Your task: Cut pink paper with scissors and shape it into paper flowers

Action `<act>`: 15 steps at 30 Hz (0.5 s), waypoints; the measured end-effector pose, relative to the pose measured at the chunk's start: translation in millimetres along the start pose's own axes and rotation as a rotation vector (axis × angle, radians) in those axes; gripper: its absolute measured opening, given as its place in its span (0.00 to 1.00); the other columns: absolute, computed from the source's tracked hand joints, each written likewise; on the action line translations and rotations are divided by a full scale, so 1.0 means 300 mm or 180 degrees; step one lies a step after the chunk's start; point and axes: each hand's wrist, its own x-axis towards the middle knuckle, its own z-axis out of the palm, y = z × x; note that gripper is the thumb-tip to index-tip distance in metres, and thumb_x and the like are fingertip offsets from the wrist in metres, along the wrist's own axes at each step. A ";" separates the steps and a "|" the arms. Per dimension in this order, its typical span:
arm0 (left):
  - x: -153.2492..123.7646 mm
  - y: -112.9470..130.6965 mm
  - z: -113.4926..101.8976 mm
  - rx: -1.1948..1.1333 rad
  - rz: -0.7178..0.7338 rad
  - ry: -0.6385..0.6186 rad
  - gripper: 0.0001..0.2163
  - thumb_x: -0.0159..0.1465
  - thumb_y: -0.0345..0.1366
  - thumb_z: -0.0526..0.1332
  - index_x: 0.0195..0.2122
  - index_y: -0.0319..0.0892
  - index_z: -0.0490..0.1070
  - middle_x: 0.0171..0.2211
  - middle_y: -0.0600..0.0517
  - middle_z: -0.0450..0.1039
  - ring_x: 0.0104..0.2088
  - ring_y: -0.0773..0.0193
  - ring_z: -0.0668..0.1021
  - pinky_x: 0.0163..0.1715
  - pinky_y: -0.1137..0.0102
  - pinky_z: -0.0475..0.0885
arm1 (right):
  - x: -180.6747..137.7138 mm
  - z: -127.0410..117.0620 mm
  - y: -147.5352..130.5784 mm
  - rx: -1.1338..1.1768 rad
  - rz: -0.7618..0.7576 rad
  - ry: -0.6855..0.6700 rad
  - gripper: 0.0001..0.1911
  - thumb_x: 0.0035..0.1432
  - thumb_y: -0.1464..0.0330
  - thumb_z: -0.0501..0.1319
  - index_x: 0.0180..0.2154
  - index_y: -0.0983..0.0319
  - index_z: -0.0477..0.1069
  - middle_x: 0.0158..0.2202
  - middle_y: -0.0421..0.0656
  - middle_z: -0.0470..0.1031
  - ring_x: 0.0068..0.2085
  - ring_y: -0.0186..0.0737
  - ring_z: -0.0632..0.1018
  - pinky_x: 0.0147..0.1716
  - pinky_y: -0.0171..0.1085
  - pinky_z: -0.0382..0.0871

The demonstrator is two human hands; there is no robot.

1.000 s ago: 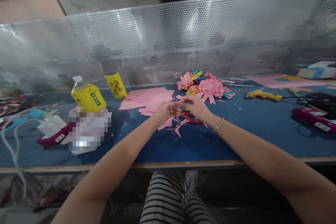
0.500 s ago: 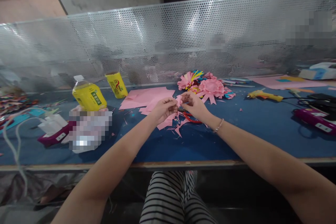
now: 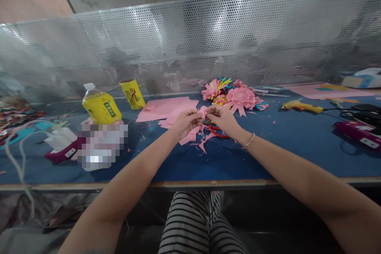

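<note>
Between my two hands, over the middle of the blue table, is a small pink paper piece (image 3: 203, 111). My left hand (image 3: 188, 122) pinches it from the left with thumb and fingers. On the other side my right hand (image 3: 219, 116) has its fingertips closed on the same piece. Red-handled scissors (image 3: 219, 131) lie beneath my right hand, their blades partly covered. Pink paper sheets (image 3: 166, 110) lie behind and left of my left hand. Pink offcuts (image 3: 203, 145) are scattered just below the hands.
Pink paper flowers (image 3: 241, 97) stand behind my right hand. A yellow glue gun (image 3: 302, 106) and a purple power strip (image 3: 358, 133) are on the right. On the left are a yellow-labelled bottle (image 3: 101, 107), a yellow packet (image 3: 132, 94) and another purple power strip (image 3: 61, 153). A perforated metal screen (image 3: 160, 43) borders the back.
The view has tipped slightly downward, so the exit sign is nearly out of sight. Both hands stay on the pink paper piece; my right hand's fingers have shifted a little.
</note>
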 end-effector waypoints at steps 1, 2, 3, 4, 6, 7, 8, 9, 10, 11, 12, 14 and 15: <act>0.000 -0.001 0.000 0.0018 -0.0003 -0.0004 0.07 0.47 0.29 0.64 0.23 0.35 0.65 0.18 0.56 0.68 0.21 0.75 0.72 0.27 0.76 0.69 | 0.000 0.000 -0.001 -0.0001 0.0020 -0.0008 0.06 0.43 0.73 0.57 0.29 0.62 0.65 0.27 0.40 0.69 0.29 0.33 0.72 0.35 0.38 0.67; 0.001 -0.002 0.000 0.0050 -0.0005 -0.0013 0.07 0.47 0.29 0.64 0.23 0.35 0.65 0.18 0.55 0.68 0.21 0.74 0.73 0.27 0.76 0.69 | 0.000 0.000 -0.001 -0.0001 0.0043 -0.0016 0.06 0.43 0.73 0.57 0.29 0.62 0.65 0.27 0.40 0.69 0.29 0.33 0.72 0.35 0.38 0.67; 0.000 -0.004 0.000 0.0094 0.0002 -0.0021 0.07 0.46 0.29 0.64 0.23 0.35 0.65 0.19 0.55 0.69 0.21 0.74 0.73 0.27 0.75 0.69 | 0.000 0.000 -0.002 0.0006 0.0069 -0.0026 0.06 0.43 0.73 0.57 0.28 0.62 0.64 0.27 0.40 0.69 0.29 0.33 0.71 0.34 0.38 0.67; 0.000 -0.006 0.000 0.0152 0.0017 -0.0029 0.07 0.46 0.30 0.64 0.24 0.36 0.65 0.19 0.55 0.69 0.21 0.73 0.73 0.27 0.75 0.69 | 0.001 0.000 -0.002 0.0016 0.0091 -0.0036 0.06 0.42 0.73 0.57 0.28 0.62 0.64 0.26 0.39 0.69 0.29 0.33 0.71 0.34 0.37 0.67; -0.003 -0.010 0.003 0.0304 0.0116 -0.0045 0.08 0.46 0.32 0.64 0.24 0.36 0.66 0.20 0.54 0.69 0.21 0.73 0.72 0.27 0.75 0.69 | 0.001 0.002 -0.003 0.0032 0.0118 -0.0063 0.05 0.42 0.73 0.57 0.27 0.61 0.63 0.25 0.39 0.68 0.28 0.33 0.71 0.32 0.37 0.67; -0.004 -0.012 0.005 0.0388 0.0201 -0.0057 0.08 0.46 0.33 0.64 0.24 0.35 0.67 0.20 0.54 0.70 0.21 0.74 0.72 0.26 0.75 0.69 | 0.001 0.003 -0.002 0.0036 0.0121 -0.0083 0.05 0.42 0.72 0.57 0.26 0.61 0.63 0.25 0.38 0.68 0.28 0.33 0.71 0.31 0.37 0.67; -0.006 -0.014 0.007 0.0468 0.0297 -0.0064 0.08 0.46 0.34 0.64 0.24 0.35 0.67 0.21 0.54 0.70 0.20 0.74 0.72 0.25 0.75 0.69 | 0.002 0.004 -0.002 0.0037 0.0120 -0.0102 0.04 0.42 0.72 0.57 0.26 0.61 0.63 0.25 0.38 0.67 0.27 0.33 0.70 0.31 0.37 0.67; -0.007 -0.015 0.009 0.0549 0.0386 -0.0062 0.09 0.46 0.35 0.64 0.25 0.35 0.68 0.21 0.54 0.70 0.20 0.74 0.71 0.25 0.75 0.68 | 0.002 0.005 -0.001 0.0037 0.0118 -0.0116 0.04 0.42 0.72 0.57 0.26 0.61 0.62 0.24 0.38 0.67 0.27 0.33 0.70 0.30 0.37 0.67; -0.008 -0.015 0.011 0.0627 0.0459 -0.0049 0.09 0.46 0.35 0.64 0.24 0.35 0.68 0.21 0.54 0.70 0.20 0.74 0.71 0.25 0.75 0.68 | 0.002 0.006 -0.001 0.0035 0.0120 -0.0126 0.04 0.42 0.72 0.56 0.25 0.61 0.62 0.24 0.38 0.67 0.27 0.33 0.70 0.30 0.37 0.66; -0.008 -0.016 0.012 0.0697 0.0506 -0.0026 0.09 0.46 0.36 0.64 0.24 0.35 0.68 0.20 0.54 0.70 0.20 0.74 0.71 0.24 0.75 0.68 | 0.001 0.007 -0.001 0.0032 0.0125 -0.0136 0.03 0.43 0.72 0.56 0.25 0.61 0.61 0.24 0.38 0.67 0.26 0.33 0.70 0.29 0.37 0.66; -0.008 -0.016 0.013 0.0755 0.0528 0.0001 0.09 0.46 0.36 0.64 0.23 0.35 0.69 0.20 0.54 0.69 0.20 0.74 0.71 0.24 0.75 0.68 | 0.001 0.008 -0.001 0.0028 0.0134 -0.0149 0.03 0.43 0.71 0.56 0.25 0.61 0.61 0.24 0.38 0.66 0.26 0.33 0.70 0.29 0.37 0.66; -0.006 -0.016 0.013 0.0824 0.0539 0.0045 0.09 0.46 0.36 0.65 0.22 0.35 0.69 0.19 0.54 0.69 0.19 0.74 0.71 0.24 0.75 0.68 | -0.001 0.008 -0.003 0.0032 0.0143 -0.0167 0.03 0.43 0.71 0.56 0.25 0.61 0.61 0.23 0.37 0.66 0.26 0.33 0.70 0.29 0.37 0.66; -0.006 -0.016 0.012 0.0833 0.0538 0.0051 0.09 0.46 0.36 0.64 0.21 0.35 0.68 0.18 0.54 0.69 0.19 0.74 0.71 0.24 0.75 0.68 | -0.002 0.009 -0.005 0.0034 0.0144 -0.0177 0.03 0.43 0.71 0.56 0.25 0.61 0.61 0.23 0.37 0.66 0.26 0.33 0.70 0.29 0.37 0.66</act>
